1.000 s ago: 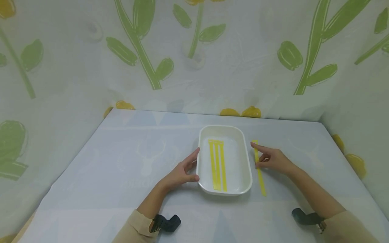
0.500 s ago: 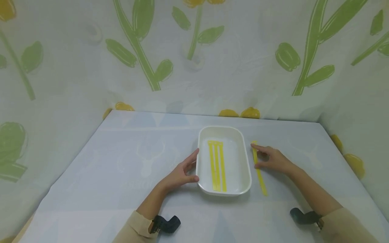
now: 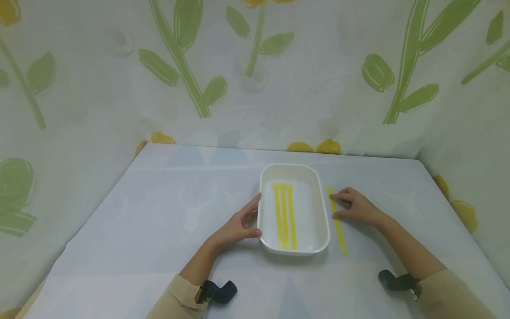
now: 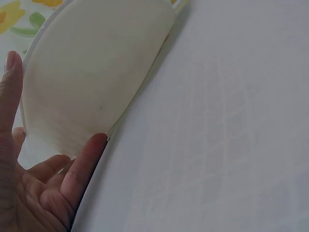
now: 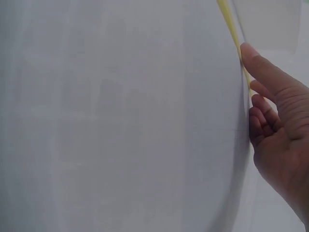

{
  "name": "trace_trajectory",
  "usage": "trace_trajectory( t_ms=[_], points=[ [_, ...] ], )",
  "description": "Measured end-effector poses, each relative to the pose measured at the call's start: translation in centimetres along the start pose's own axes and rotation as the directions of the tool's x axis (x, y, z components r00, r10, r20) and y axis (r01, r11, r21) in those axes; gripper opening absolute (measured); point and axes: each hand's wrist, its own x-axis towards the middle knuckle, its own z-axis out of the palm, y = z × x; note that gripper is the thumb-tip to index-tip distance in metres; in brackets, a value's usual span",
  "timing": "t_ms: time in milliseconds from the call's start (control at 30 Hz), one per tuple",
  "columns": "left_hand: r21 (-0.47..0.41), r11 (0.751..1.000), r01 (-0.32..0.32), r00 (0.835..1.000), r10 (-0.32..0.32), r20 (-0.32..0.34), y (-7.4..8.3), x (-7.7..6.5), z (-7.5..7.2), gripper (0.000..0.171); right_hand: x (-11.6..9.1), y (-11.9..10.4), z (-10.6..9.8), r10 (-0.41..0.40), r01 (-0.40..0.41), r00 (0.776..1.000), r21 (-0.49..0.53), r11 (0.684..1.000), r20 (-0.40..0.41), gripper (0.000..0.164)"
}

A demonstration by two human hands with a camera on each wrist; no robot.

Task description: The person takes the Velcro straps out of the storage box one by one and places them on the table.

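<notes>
Head view shows three yellow strips (image 3: 284, 217) inside the white tray (image 3: 320, 239); left wrist only shows its outer wall. Left grip (image 3: 240, 225): fingers spread, touching tray's 9 o'clock side. Right grip (image 3: 356, 209): thumb and index apart, tips on loose yellow strip (image 3: 339, 233), at tray's 3 o'clock, straight, slanting 11-to-5.

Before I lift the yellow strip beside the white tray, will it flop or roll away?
The yellow strip may flex somewhat, being long and narrow. It's probably light, since it looks thin. Rolling seems unlikely: it appears flat, lying along the table.
</notes>
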Motion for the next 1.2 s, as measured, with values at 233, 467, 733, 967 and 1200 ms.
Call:
trace_trajectory(
  t_ms=[233, 467, 733, 967, 1200],
  points=[
    [0.000, 1.000, 0.003, 1.000, -0.003, 0.002, 0.0, 0.0, -0.1, 0.106, 0.2, -0.1, -0.1, 0.095, -0.095, 0.995, 0.061, 0.994, 0.017, 0.073],
    [0.010, 1.000, -0.003, 1.000, 0.003, 0.001, 0.1, 0.1, -0.1, 0.105, 0.4, -1.1, -1.0, 0.085, -0.091, 0.996, 0.168, 0.982, 0.037, 0.070],
    [0.013, 1.000, 0.022, 1.000, -0.022, -0.005, 0.2, 0.0, 0.0, 0.103, 0.9, -3.5, -2.1, -0.034, 0.033, 0.999, 0.224, 0.974, -0.001, 0.067],
    [0.010, 1.000, -0.005, 1.000, 0.005, 0.003, -0.1, 0.0, 0.0, 0.107, 1.9, -4.8, -3.0, -0.061, 0.046, 0.997, 0.281, 0.959, 0.045, 0.068],
    [0.013, 1.000, -0.009, 1.000, 0.009, -0.005, -0.2, 0.0, 0.1, 0.104, 3.2, -6.4, -4.2, -0.096, 0.071, 0.992, 0.276, 0.959, 0.079, 0.064]
  ],
)
